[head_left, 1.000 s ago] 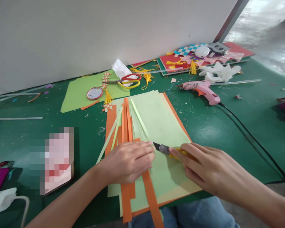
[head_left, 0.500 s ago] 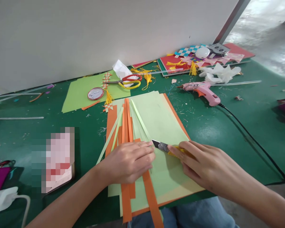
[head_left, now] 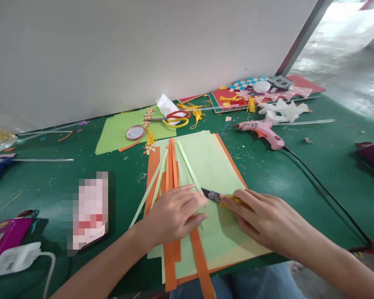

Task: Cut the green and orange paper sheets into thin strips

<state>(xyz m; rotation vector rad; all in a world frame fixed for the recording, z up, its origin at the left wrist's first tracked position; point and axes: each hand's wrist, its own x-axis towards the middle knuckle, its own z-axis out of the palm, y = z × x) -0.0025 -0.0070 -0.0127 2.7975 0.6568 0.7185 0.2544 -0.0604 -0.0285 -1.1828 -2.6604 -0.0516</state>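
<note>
My right hand (head_left: 257,211) grips a utility knife (head_left: 213,195) with a yellow handle. Its blade points left, close to the fingertips of my left hand (head_left: 177,214). That left hand rests over orange paper strips (head_left: 173,166), its fingers stretched to the right and the thumb apart. A narrow light green paper strip (head_left: 188,164) runs down to its fingertips; whether the fingers touch it I cannot tell. Underneath lies a stack of light green paper (head_left: 221,232) with orange sheets showing at its edges. More thin green strips (head_left: 148,189) fan out on the left.
Behind the stack lie scissors (head_left: 177,119), a round tin (head_left: 135,132) and a green sheet (head_left: 112,131). A pink glue gun (head_left: 263,131) is at the right, its black cord (head_left: 327,193) running toward the front. A phone (head_left: 90,211), its screen blurred, lies at the left near a white plug (head_left: 17,259).
My left thumb has come away from the fingers and now shows. The knife stays in my right hand, nearly in the same place. The camera view has shifted a little.
</note>
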